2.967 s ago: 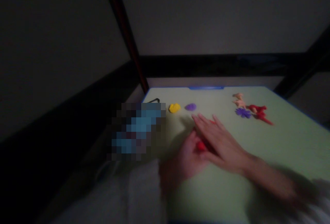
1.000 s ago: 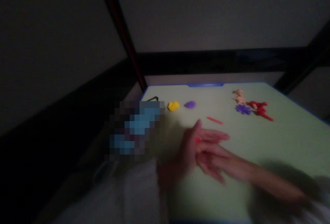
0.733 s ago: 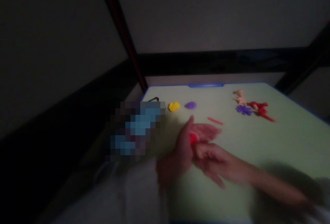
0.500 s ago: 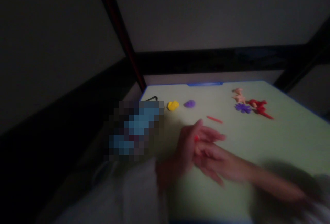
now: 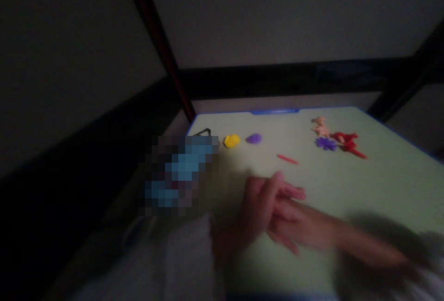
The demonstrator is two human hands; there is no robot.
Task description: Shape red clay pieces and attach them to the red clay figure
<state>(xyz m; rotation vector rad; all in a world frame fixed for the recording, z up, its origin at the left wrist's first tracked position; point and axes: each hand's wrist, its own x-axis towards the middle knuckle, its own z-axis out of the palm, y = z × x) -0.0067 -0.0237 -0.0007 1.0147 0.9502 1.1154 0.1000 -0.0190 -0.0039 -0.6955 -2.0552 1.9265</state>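
Note:
My left hand (image 5: 258, 204) and my right hand (image 5: 301, 224) are pressed together palm to palm above the front part of the board, blurred by motion. The left hand lies over the right, its fingers pointing right. A small red piece of modelling clay, glimpsed between the palms a moment earlier, is now hidden. Just beyond the hands lies a thin red clay stick (image 5: 287, 159). Farther back are a yellow clay lump (image 5: 231, 141) and a purple clay oval (image 5: 254, 138).
At the right of the pale board (image 5: 391, 190) lie a purple flower-like shape (image 5: 326, 144), pinkish pieces (image 5: 322, 131) and red pieces (image 5: 347, 141). A pixelated blue object (image 5: 189, 160) covers the left side. A blue rim (image 5: 275, 111) edges the board.
My hands have shifted slightly toward me and to the right, pressing closer together. The red piece between the palms has gone out of sight. The pieces on the board stay put.

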